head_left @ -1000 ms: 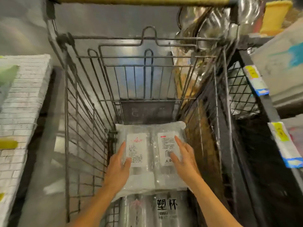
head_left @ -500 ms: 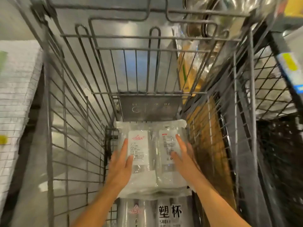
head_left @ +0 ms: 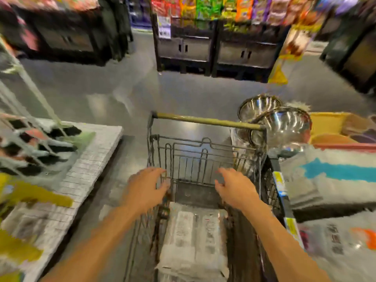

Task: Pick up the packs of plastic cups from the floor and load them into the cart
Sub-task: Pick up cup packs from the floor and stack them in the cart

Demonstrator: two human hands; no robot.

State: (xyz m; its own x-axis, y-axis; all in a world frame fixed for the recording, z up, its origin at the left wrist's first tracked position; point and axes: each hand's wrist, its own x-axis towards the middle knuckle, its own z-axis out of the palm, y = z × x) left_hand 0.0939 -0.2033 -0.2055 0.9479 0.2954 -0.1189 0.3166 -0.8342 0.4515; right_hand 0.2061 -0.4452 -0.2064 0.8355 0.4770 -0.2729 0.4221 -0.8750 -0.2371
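Observation:
A clear pack of plastic cups point(head_left: 193, 239) with white labels lies flat in the bottom of the wire shopping cart point(head_left: 205, 121). My left hand point(head_left: 145, 189) hovers above the cart's left side, fingers spread and holding nothing. My right hand point(head_left: 236, 188) hovers above the cart's right side, also with fingers apart and nothing in it. Both hands are well above the pack and apart from it. The frame is blurred by motion.
Stacked steel bowls point(head_left: 278, 123) stand just right of the cart. A shelf with white packs point(head_left: 329, 180) runs along the right. A low white display platform point(head_left: 89, 159) lies on the left. Grey floor point(head_left: 122, 94) stretches ahead to dark snack displays point(head_left: 215, 43).
Both hands have let go of the pack and lifted out of the cart. The view has swung up from inside the cart to the aisle ahead.

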